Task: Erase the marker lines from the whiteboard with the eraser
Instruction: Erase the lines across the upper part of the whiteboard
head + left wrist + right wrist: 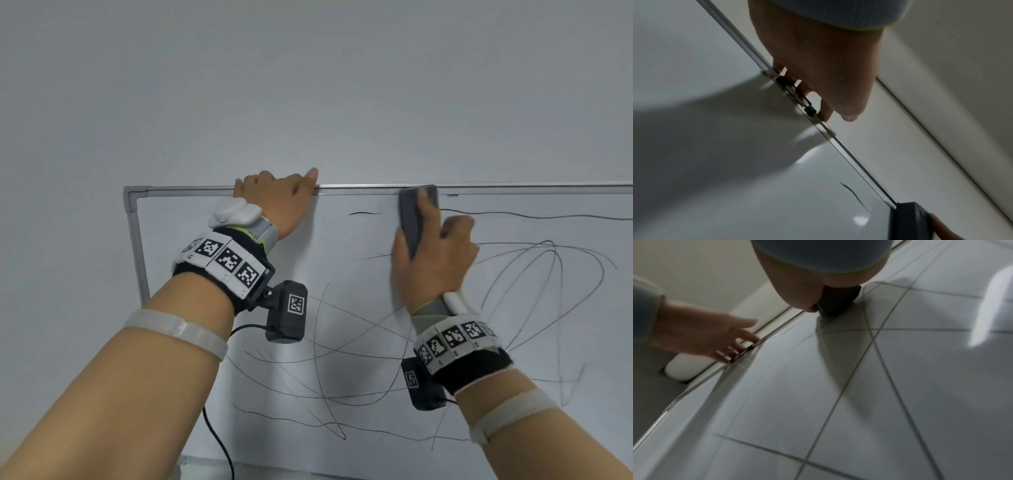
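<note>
The whiteboard (342,240) hangs on the wall, covered with looping black marker lines (513,215). My right hand (435,260) grips a dark grey eraser (411,219) and presses it upright against the board just under the top frame (513,187). A cleaned gap lies to its left, with a short stroke (364,213) left over. My left hand (277,195) hooks its fingers over the top frame, left of the eraser. In the left wrist view the left hand (818,65) curls over the frame (859,164), with the eraser (906,222) further along. The right wrist view shows the eraser (838,305) on the board.
A plain grey wall (308,85) surrounds the board. The board's upper left corner (128,190) is close to my left hand. A black cable (219,442) hangs from the left wrist camera in front of the lower board.
</note>
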`<state>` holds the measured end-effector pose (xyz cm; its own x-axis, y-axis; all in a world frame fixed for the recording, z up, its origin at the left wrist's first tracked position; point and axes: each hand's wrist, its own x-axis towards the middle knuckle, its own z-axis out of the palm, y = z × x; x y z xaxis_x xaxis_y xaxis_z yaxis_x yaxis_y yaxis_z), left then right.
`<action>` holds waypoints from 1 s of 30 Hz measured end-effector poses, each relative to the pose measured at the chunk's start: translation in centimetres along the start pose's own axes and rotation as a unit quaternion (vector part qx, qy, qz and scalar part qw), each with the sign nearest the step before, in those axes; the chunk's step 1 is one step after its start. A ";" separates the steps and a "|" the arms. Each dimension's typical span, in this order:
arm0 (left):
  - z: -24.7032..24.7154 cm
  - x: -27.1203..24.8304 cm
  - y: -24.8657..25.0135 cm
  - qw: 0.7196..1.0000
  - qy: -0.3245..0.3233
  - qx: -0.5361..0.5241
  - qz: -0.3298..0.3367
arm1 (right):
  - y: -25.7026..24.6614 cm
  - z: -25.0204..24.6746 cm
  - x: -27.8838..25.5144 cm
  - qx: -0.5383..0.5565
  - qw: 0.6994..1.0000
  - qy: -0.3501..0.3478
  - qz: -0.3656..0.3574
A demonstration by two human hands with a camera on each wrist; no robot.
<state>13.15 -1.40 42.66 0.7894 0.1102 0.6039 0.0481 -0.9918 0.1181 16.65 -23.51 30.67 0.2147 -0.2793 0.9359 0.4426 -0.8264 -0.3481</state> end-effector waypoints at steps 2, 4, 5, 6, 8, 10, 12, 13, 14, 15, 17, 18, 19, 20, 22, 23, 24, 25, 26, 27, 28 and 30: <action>0.4 0.3 0.9 1.000 0.004 -0.015 -0.005 | -0.2 0.4 -0.1 -0.006 0.999 0.001 0.047; 0.6 0.4 2.6 0.999 0.017 -0.009 0.035 | -2.3 1.4 -1.0 -0.014 1.000 -0.027 0.007; 0.6 0.4 3.2 0.998 0.014 -0.008 0.063 | -3.7 2.0 -1.6 -0.016 0.997 -0.054 -0.046; 0.6 0.3 3.9 0.996 0.002 -0.026 0.080 | -5.0 2.4 -2.3 -0.021 0.990 -0.086 -0.106; 0.5 0.1 4.4 0.994 -0.009 -0.071 0.080 | -6.9 3.2 -3.1 -0.027 0.970 -0.128 -0.203; 0.6 0.0 4.6 0.991 -0.004 -0.113 0.069 | -7.1 3.0 -2.5 -0.021 0.966 -0.125 -0.225; 0.6 -0.1 4.6 0.992 -0.005 -0.113 0.058 | -5.3 2.2 -1.3 -0.017 0.979 -0.093 -0.183; 0.6 -0.2 4.6 0.993 -0.005 -0.104 0.058 | -4.0 1.5 -0.7 -0.014 0.987 -0.076 -0.143; 0.5 -0.3 4.8 0.993 -0.009 -0.100 0.057 | -2.5 0.8 -0.2 -0.015 0.994 -0.058 -0.093; 0.4 -0.3 4.9 0.993 -0.010 -0.102 0.055 | -1.3 0.2 0.1 -0.018 0.998 -0.043 -0.040; 0.2 -0.5 5.4 0.989 -0.015 -0.135 0.054 | -0.2 -0.5 0.1 -0.025 0.999 -0.022 0.041; 0.1 -0.7 5.7 0.987 -0.021 -0.151 0.057 | -0.4 -0.4 -0.1 -0.022 0.998 -0.020 0.064; 0.0 -0.7 5.7 0.985 -0.027 -0.159 0.057 | -1.1 0.0 -0.2 -0.014 0.997 -0.018 0.073; 0.0 -0.7 5.7 0.983 -0.034 -0.171 0.054 | -2.3 0.5 -0.5 -0.008 0.998 -0.022 0.063; -0.1 -0.3 5.4 0.978 -0.040 -0.202 0.036 | -5.3 1.5 -1.5 -0.010 0.998 -0.061 -0.018; 0.0 -0.2 5.1 0.975 -0.040 -0.216 0.025 | -6.7 2.1 -2.4 -0.019 0.992 -0.098 -0.075; 0.1 -0.1 4.8 0.971 -0.041 -0.236 0.018 | -8.0 2.7 -3.5 -0.027 0.981 -0.139 -0.134; 0.2 0.0 4.3 0.965 -0.039 -0.258 0.020 | -8.9 3.2 -4.8 -0.032 0.968 -0.167 -0.185; 0.3 -0.1 3.9 0.962 -0.036 -0.267 0.031 | -9.4 3.6 -5.9 -0.033 0.957 -0.184 -0.221; 0.4 -0.2 3.6 0.965 -0.029 -0.254 0.054 | -9.3 3.6 -6.5 -0.032 0.952 -0.191 -0.236; 0.6 -0.2 3.6 0.972 -0.019 -0.216 0.088 | -8.7 3.4 -6.8 -0.031 0.953 -0.185 -0.238; 0.9 -0.3 3.6 0.984 0.002 -0.119 0.132 | -6.7 2.6 -6.5 -0.037 0.962 -0.152 -0.226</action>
<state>13.59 -5.10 42.19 0.7531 -0.1482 0.6410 -0.3025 -0.9432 0.1374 14.54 -14.86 26.80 0.2637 0.2626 0.9282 0.4901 -0.8653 0.1055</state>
